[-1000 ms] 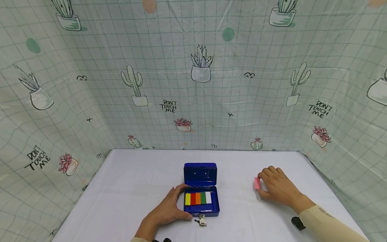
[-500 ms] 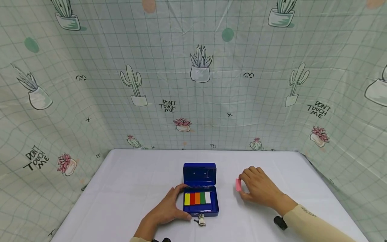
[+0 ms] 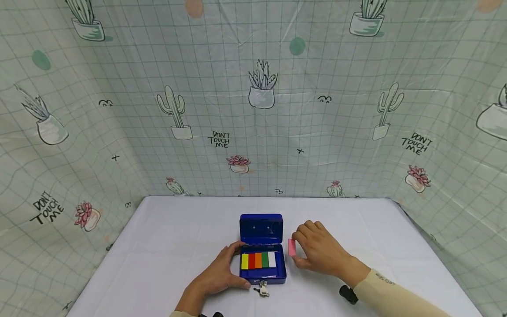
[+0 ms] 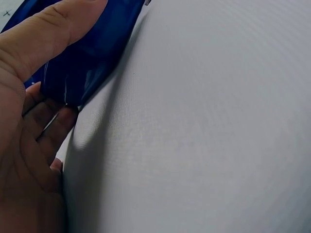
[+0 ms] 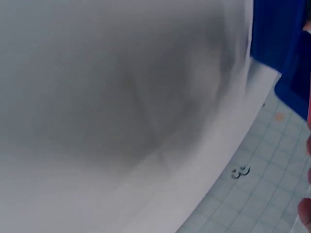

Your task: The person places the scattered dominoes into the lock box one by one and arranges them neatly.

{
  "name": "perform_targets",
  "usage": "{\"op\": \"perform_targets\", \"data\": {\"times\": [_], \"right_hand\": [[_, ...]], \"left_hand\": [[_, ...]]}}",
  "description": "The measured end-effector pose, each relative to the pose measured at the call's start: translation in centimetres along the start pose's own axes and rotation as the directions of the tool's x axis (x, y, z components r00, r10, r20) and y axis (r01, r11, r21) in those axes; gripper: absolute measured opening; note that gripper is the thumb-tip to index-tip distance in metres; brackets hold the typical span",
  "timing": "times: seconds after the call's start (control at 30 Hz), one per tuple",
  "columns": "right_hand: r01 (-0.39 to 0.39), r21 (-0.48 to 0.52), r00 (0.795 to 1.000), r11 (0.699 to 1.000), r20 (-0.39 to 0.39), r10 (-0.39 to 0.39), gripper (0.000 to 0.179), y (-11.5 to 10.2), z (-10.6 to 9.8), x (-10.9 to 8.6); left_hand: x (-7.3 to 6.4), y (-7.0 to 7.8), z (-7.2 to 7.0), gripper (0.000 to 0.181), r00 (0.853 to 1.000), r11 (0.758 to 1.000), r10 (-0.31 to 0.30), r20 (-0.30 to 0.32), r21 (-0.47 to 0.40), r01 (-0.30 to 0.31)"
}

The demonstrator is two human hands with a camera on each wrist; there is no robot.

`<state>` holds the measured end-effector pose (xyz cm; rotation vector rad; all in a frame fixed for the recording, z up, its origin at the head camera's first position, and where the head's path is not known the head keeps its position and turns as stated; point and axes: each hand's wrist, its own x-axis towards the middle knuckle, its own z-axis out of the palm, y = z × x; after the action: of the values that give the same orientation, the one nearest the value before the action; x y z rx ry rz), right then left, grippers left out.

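A small blue cash box (image 3: 281, 274) stands on the table with its lid (image 3: 261, 230) raised at the back. Inside lies a row of upright coloured blocks (image 3: 259, 260): yellow, red, orange, green and white from left to right. My left hand (image 3: 219, 274) grips the box's left side, thumb near the front corner and fingers at the back. In the left wrist view, fingers (image 4: 60, 128) reach around a corner of the box. My right hand (image 3: 322, 251) pinches a pink block (image 3: 292, 247) between thumb and fingers, just right of the box.
A lock with keys (image 3: 263, 289) hangs at the box's front. The white-covered table (image 3: 178, 237) ends at a patterned cloth backdrop (image 3: 293, 167). A black wrist device (image 3: 348, 294) shows beside the right sleeve (image 3: 390, 293).
My right hand has carried the pink block leftward across the table, close to the box's right side. The left hand and the box have stayed in place.
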<state>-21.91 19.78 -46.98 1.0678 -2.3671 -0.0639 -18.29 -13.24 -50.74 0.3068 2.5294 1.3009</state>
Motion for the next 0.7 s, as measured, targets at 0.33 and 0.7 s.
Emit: {"op": "perform_targets", "data": {"times": [0.33, 0.7], "right_hand": [[0.042, -0.056, 0.999, 0.998, 0.027, -0.040, 0.043, -2.6, 0.0, 2.6], [0.003, -0.102, 0.968, 0.995, 0.249, 0.023, 0.049, -4.4, -0.2, 3.8]], "left_hand": [[0.2, 0.1, -0.1, 0.111, 1.000, 1.000, 0.007, 0.000, -0.005, -0.007], [0.0, -0.1, 0.0, 0.109, 1.000, 0.999, 0.008, 0.016, -0.032, -0.008]]}}
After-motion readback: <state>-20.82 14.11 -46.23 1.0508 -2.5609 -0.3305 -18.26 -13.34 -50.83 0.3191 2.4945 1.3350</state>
